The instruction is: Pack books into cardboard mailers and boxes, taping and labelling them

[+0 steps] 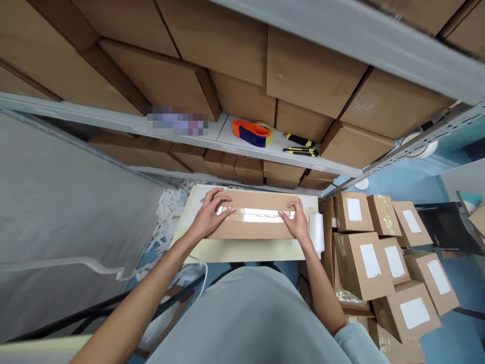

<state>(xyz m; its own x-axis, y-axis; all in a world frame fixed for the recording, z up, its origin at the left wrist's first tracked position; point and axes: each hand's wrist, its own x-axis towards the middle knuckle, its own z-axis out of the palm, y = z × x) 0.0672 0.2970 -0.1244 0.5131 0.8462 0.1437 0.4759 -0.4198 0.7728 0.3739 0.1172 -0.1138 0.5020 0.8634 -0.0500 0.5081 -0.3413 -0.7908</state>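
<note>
A long cardboard box (pixel 250 230) lies on the pale yellow table in front of me. Clear shiny tape (pixel 257 215) runs lengthwise along its upper face. At the box's left end, my left hand (pixel 210 212) grips it, the thumb over the tape and the curved fingers near the far edge. The right end is held by my right hand (pixel 297 220), with its thumb on the tape and its fingers bent. Parts of both palms and the box's ends are hidden. A white roll (pixel 317 232) lies just right of my right hand.
Above the table (pixel 246 251), a shelf (pixel 223 134) carries large boxes (pixel 314 71), an orange and blue tape dispenser (pixel 252 132) and cutters (pixel 301 151). Labelled boxes (pixel 366 265) are stacked at right. White scraps (pixel 166 217) lie at left, near a white cable (pixel 205 278).
</note>
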